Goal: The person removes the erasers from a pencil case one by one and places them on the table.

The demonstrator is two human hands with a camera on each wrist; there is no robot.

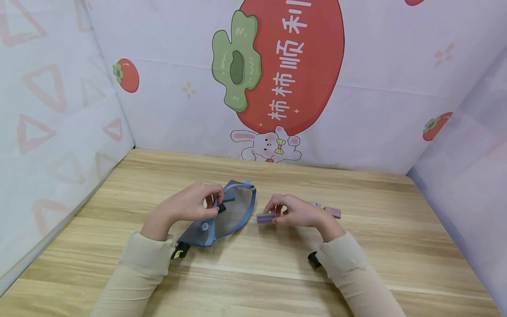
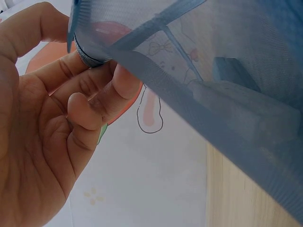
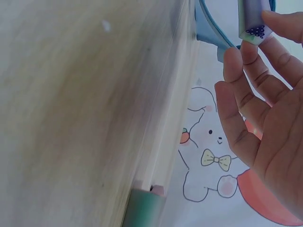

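Note:
My left hand [image 1: 190, 204] pinches the zippered edge of a blue mesh pouch [image 1: 241, 222], whose mouth gapes toward the right. Inside the pouch lie a blue block [image 1: 229, 197] and a dark block [image 1: 222, 207]; through the mesh in the left wrist view a pale block [image 2: 251, 111] also shows. Right of the pouch mouth, my right hand [image 1: 297, 211] holds a small purple block [image 1: 265, 218] between thumb and fingers, a little apart from the pouch. In the right wrist view this purple block [image 3: 253, 21] bears a printed bunch of grapes.
Beyond my right wrist a pink block [image 1: 332, 212] lies on the wooden table [image 1: 253, 281], with another block [image 1: 315, 204] mostly hidden behind the hand. A green block [image 3: 144, 208] shows low in the right wrist view. White printed cloth walls [image 1: 178, 119] bound the table.

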